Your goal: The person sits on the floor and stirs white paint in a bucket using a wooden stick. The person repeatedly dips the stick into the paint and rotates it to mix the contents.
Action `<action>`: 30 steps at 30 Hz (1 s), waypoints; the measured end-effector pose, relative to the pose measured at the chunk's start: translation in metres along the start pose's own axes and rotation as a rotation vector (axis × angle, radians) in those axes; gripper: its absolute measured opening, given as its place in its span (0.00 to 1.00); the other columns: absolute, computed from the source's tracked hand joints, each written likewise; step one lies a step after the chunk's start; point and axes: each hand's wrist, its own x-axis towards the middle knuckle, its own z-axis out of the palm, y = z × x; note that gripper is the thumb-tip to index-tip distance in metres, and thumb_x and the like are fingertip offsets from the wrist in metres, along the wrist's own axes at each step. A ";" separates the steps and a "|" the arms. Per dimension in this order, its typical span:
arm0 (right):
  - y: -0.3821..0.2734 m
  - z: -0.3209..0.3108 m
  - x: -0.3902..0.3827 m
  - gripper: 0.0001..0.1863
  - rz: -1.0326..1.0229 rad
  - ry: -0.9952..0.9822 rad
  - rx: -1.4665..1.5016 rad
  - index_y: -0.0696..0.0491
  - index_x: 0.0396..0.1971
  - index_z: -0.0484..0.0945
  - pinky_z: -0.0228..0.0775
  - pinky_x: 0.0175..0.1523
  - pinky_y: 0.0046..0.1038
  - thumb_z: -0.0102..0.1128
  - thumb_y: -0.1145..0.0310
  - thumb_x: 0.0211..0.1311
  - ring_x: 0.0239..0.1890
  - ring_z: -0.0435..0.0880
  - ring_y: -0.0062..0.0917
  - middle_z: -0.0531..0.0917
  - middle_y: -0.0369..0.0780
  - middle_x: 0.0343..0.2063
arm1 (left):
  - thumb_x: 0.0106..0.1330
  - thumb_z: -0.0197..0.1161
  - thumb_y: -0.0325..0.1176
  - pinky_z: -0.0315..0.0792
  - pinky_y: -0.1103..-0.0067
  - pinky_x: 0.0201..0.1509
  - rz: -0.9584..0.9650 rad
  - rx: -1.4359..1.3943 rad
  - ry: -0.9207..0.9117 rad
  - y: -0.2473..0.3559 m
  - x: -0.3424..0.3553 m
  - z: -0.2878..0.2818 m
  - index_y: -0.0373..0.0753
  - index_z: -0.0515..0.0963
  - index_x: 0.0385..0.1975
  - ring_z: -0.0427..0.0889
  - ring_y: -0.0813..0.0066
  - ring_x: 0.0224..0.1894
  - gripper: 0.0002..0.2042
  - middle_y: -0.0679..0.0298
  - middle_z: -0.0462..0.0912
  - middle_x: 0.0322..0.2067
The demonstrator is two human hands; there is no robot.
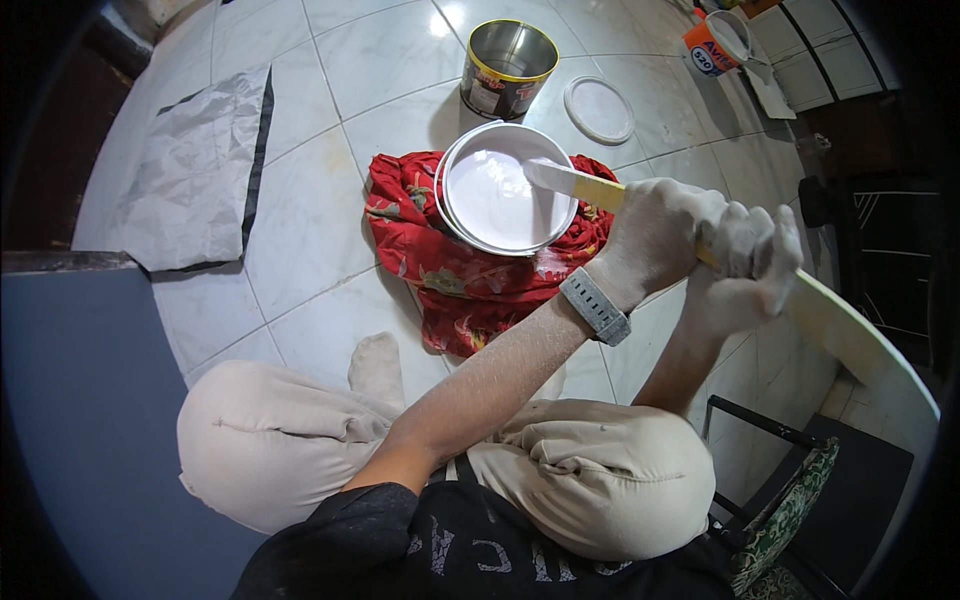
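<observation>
A white bucket of pale, creamy paint stands on a bunched red flowered cloth. Across it runs a long, flat wooden stirring stick, its far end coated white and reaching into the paint. My left hand, with a grey watch on its wrist, is wrapped round the stick to the right of the bucket. Farther along, my right hand also grips it, and the broad near end slants off to the lower right. White residue covers both hands.
Behind the bucket stand an open metal tin and a round white lid. An orange tub is at the far right. A white sheet lies on the tiles at left; a dark-framed chair is near my right knee.
</observation>
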 end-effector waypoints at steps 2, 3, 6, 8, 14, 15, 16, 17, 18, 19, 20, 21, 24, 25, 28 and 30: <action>0.012 -0.002 0.002 0.15 0.027 -0.094 0.032 0.53 0.15 0.66 0.43 0.18 0.22 0.51 0.74 0.64 0.11 0.51 0.12 0.57 0.28 0.10 | 0.53 0.65 0.34 0.77 0.66 0.35 -0.122 -0.009 -0.058 -0.007 -0.002 -0.001 0.42 0.80 0.22 0.85 0.58 0.31 0.04 0.59 0.84 0.25; 0.014 -0.003 0.002 0.18 0.051 -0.111 -0.032 0.50 0.14 0.61 0.44 0.20 0.22 0.50 0.72 0.65 0.12 0.50 0.13 0.55 0.28 0.10 | 0.54 0.65 0.34 0.78 0.66 0.36 -0.140 0.013 -0.071 -0.010 -0.004 -0.001 0.41 0.81 0.22 0.85 0.58 0.31 0.04 0.58 0.84 0.25; 0.017 0.009 0.000 0.26 0.162 -0.117 -0.142 0.44 0.09 0.50 0.45 0.23 0.24 0.49 0.69 0.67 0.12 0.48 0.14 0.50 0.29 0.09 | 0.53 0.65 0.32 0.78 0.66 0.37 -0.197 0.089 -0.090 -0.022 -0.008 -0.001 0.39 0.81 0.22 0.85 0.55 0.32 0.04 0.55 0.83 0.24; 0.020 0.008 0.004 0.22 0.232 -0.099 -0.063 0.47 0.11 0.56 0.44 0.21 0.24 0.51 0.70 0.66 0.12 0.48 0.14 0.52 0.29 0.09 | 0.51 0.67 0.30 0.78 0.66 0.36 -0.235 0.137 -0.085 -0.025 -0.010 0.000 0.38 0.81 0.23 0.84 0.52 0.32 0.04 0.52 0.82 0.23; 0.017 -0.002 0.014 0.24 0.370 -0.085 0.114 0.45 0.10 0.54 0.45 0.21 0.24 0.51 0.66 0.65 0.11 0.47 0.15 0.50 0.29 0.09 | 0.57 0.62 0.31 0.79 0.67 0.40 -0.299 0.282 -0.189 -0.016 -0.008 0.000 0.39 0.82 0.23 0.86 0.55 0.33 0.05 0.51 0.83 0.25; 0.015 -0.005 0.014 0.24 0.368 -0.097 0.145 0.45 0.10 0.53 0.45 0.21 0.24 0.51 0.66 0.65 0.11 0.47 0.15 0.50 0.29 0.09 | 0.57 0.62 0.31 0.79 0.67 0.39 -0.276 0.286 -0.202 -0.012 -0.006 -0.001 0.40 0.82 0.24 0.86 0.56 0.33 0.05 0.52 0.83 0.24; 0.010 -0.007 0.013 0.24 0.332 -0.137 0.134 0.44 0.11 0.51 0.45 0.21 0.24 0.50 0.65 0.66 0.11 0.47 0.15 0.50 0.29 0.09 | 0.57 0.62 0.31 0.79 0.67 0.39 -0.255 0.289 -0.216 -0.008 -0.005 -0.001 0.40 0.82 0.24 0.86 0.56 0.32 0.04 0.53 0.83 0.24; 0.006 -0.008 0.014 0.24 0.299 -0.141 0.138 0.44 0.11 0.51 0.46 0.20 0.23 0.49 0.65 0.66 0.11 0.47 0.15 0.50 0.29 0.09 | 0.57 0.61 0.31 0.79 0.67 0.39 -0.233 0.292 -0.230 -0.004 -0.004 -0.002 0.41 0.82 0.25 0.86 0.57 0.32 0.04 0.54 0.83 0.24; 0.002 -0.008 0.014 0.24 0.267 -0.144 0.142 0.44 0.11 0.50 0.46 0.20 0.23 0.48 0.65 0.66 0.11 0.47 0.15 0.50 0.29 0.09 | 0.55 0.63 0.31 0.79 0.67 0.37 -0.192 0.268 -0.190 -0.001 -0.003 -0.002 0.41 0.81 0.25 0.85 0.57 0.31 0.03 0.55 0.83 0.23; -0.002 -0.008 0.015 0.24 0.235 -0.146 0.147 0.43 0.11 0.50 0.46 0.20 0.22 0.48 0.65 0.66 0.11 0.47 0.15 0.50 0.29 0.09 | 0.53 0.65 0.31 0.78 0.67 0.35 -0.150 0.246 -0.151 0.002 -0.002 -0.003 0.41 0.81 0.24 0.85 0.58 0.29 0.03 0.55 0.83 0.23; -0.005 -0.008 0.014 0.23 0.196 -0.159 0.158 0.43 0.12 0.50 0.47 0.20 0.21 0.47 0.65 0.66 0.10 0.47 0.15 0.50 0.29 0.09 | 0.52 0.67 0.31 0.78 0.67 0.34 -0.109 0.223 -0.112 0.004 -0.001 -0.004 0.41 0.81 0.24 0.85 0.58 0.28 0.03 0.56 0.83 0.22; -0.007 -0.007 0.012 0.23 0.180 -0.161 0.177 0.43 0.12 0.50 0.47 0.20 0.21 0.46 0.65 0.66 0.11 0.47 0.15 0.50 0.29 0.09 | 0.53 0.65 0.32 0.78 0.67 0.34 -0.088 0.195 -0.106 0.006 0.000 -0.005 0.42 0.81 0.24 0.85 0.59 0.29 0.03 0.57 0.83 0.23; -0.014 -0.005 0.008 0.22 0.123 -0.159 0.208 0.44 0.13 0.51 0.47 0.20 0.21 0.46 0.65 0.66 0.11 0.47 0.14 0.51 0.29 0.09 | 0.56 0.63 0.34 0.77 0.67 0.35 -0.012 0.117 -0.058 0.011 0.004 -0.007 0.44 0.80 0.25 0.85 0.59 0.30 0.03 0.59 0.83 0.24; -0.012 -0.007 0.007 0.22 0.113 -0.152 0.207 0.45 0.13 0.52 0.47 0.20 0.21 0.46 0.65 0.66 0.11 0.47 0.14 0.51 0.29 0.09 | 0.56 0.64 0.34 0.77 0.67 0.35 0.013 0.105 -0.023 0.009 0.003 -0.007 0.44 0.80 0.24 0.85 0.59 0.29 0.03 0.59 0.83 0.24; 0.001 -0.006 0.006 0.20 0.059 -0.134 0.084 0.46 0.13 0.54 0.46 0.20 0.21 0.46 0.68 0.66 0.11 0.47 0.13 0.52 0.28 0.10 | 0.54 0.65 0.34 0.77 0.66 0.34 -0.036 0.050 0.001 0.002 0.003 -0.007 0.43 0.80 0.23 0.85 0.58 0.30 0.04 0.58 0.83 0.23; 0.007 0.001 0.005 0.19 0.042 -0.131 0.077 0.48 0.12 0.59 0.43 0.19 0.21 0.48 0.73 0.64 0.11 0.47 0.12 0.53 0.28 0.10 | 0.53 0.66 0.34 0.77 0.66 0.35 -0.100 0.034 -0.024 -0.003 0.001 -0.005 0.42 0.81 0.23 0.85 0.57 0.30 0.04 0.58 0.83 0.22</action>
